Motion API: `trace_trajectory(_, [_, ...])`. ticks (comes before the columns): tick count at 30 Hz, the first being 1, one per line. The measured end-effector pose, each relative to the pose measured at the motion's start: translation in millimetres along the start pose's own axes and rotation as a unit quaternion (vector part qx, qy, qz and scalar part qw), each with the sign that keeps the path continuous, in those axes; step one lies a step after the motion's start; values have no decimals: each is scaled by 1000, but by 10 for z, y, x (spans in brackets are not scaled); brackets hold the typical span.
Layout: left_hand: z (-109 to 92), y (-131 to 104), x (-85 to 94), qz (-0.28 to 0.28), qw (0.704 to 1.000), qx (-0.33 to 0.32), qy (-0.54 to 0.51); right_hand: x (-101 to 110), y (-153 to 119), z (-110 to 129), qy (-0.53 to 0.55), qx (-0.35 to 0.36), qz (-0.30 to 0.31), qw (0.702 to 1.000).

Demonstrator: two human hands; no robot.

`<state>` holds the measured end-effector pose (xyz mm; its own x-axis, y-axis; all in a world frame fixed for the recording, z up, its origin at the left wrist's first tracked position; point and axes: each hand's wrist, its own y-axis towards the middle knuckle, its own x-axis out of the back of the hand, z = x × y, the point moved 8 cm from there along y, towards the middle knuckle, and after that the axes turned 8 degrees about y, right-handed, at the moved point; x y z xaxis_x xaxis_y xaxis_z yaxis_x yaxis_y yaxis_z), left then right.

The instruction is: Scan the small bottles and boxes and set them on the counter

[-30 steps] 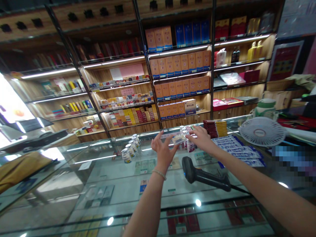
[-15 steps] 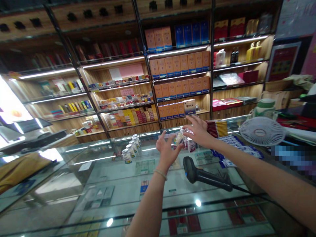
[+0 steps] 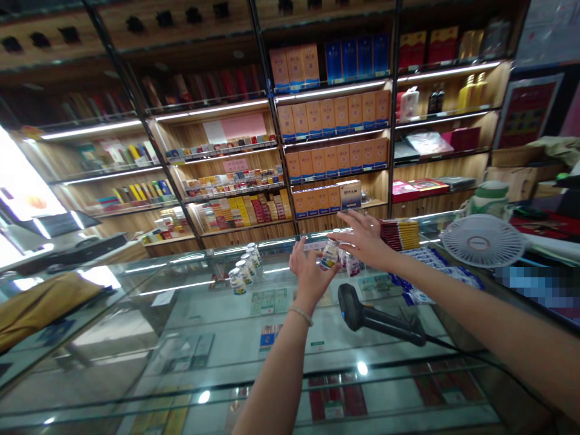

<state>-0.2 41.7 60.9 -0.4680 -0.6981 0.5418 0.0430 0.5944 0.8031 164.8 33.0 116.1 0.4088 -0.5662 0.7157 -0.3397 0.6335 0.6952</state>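
My left hand point(image 3: 310, 269) has its thumb and index finger around a small white-capped bottle point(image 3: 330, 255) with a pale body and colourful label. Above it, my right hand point(image 3: 366, 241) reaches in from the right, fingers stretched and spread near the bottle's cap; whether they touch it is hard to see. Similar bottles with purple-red labels point(image 3: 352, 264) stand just behind, partly hidden by that hand. To the left, a row of several matching small bottles point(image 3: 237, 281) stands on the glass counter point(image 3: 217, 338).
A black barcode scanner point(image 3: 380, 320) with a cable lies in front of my right forearm. Beside it are blue-white packets point(image 3: 439, 269), a stack of red and yellow packs point(image 3: 399, 234) and a white fan point(image 3: 483, 240). Lit shelves with boxed goods point(image 3: 338, 160) line the wall behind.
The bottle between my hands has gone from tilted to nearly upright and sits slightly lower. My hands have barely shifted; the view has moved a little.
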Motion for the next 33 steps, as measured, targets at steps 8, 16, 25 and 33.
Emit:
trace_trajectory(8, [-132, -11, 74, -45, 998, 13, 50, 109, 49, 134, -37, 21, -7, 999])
trace_trajectory(16, [-174, 96, 372, -72, 994, 3, 76, 315, 202, 315, -48, 59, -34, 997])
trace_trajectory(25, [295, -56, 903, -77, 992, 30, 96, 192, 395, 885, 59, 90, -76, 991])
trace_trajectory(33, [885, -371, 1425, -70, 976, 92, 184, -185, 532, 1637, 107, 124, -42, 986])
